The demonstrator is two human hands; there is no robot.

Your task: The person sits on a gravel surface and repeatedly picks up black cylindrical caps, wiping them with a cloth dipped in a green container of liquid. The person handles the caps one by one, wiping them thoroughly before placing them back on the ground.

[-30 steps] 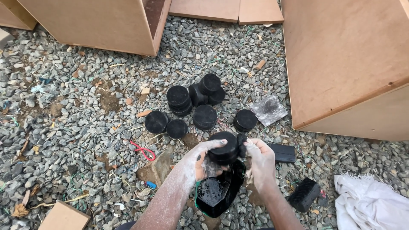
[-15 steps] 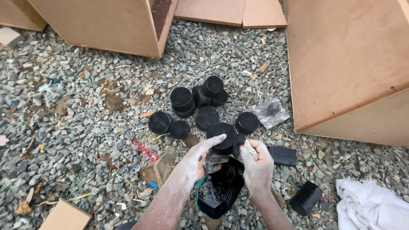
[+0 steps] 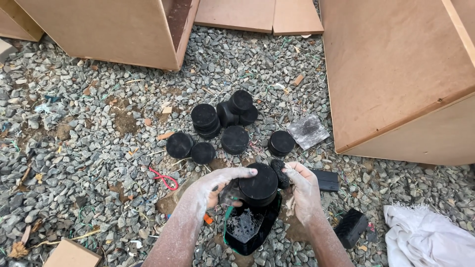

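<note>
Many black pucks (image 3: 234, 139) on gravel (image 3: 89, 143)

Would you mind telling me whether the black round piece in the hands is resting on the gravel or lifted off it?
Lifted: the black round piece sits between left hand and right hand, above a black tray.

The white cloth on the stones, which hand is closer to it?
Right. The right hand is just left of the white cloth; the left hand is farther away, beyond the black round block.
</note>
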